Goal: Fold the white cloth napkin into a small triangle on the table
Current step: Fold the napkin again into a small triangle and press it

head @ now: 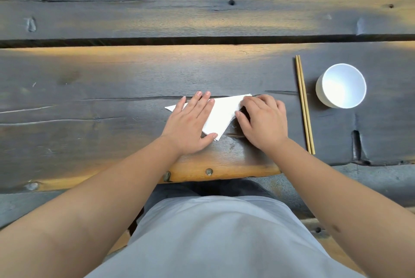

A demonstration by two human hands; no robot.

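The white cloth napkin point(221, 116) lies folded as a flat triangle on the dark wooden table point(112, 89), near its front edge. Its long side runs along the far edge and one point faces me. My left hand point(190, 123) lies flat on the napkin's left half, fingers straight, thumb at the near point. My right hand point(262, 120) sits at the napkin's right corner with fingers curled down onto the cloth's edge; whether it pinches the cloth is hidden by the knuckles.
A pair of wooden chopsticks point(304, 104) lies to the right of my right hand, running front to back. A white cup point(341, 85) stands further right. A dark gap point(202, 40) between planks crosses the table behind the napkin.
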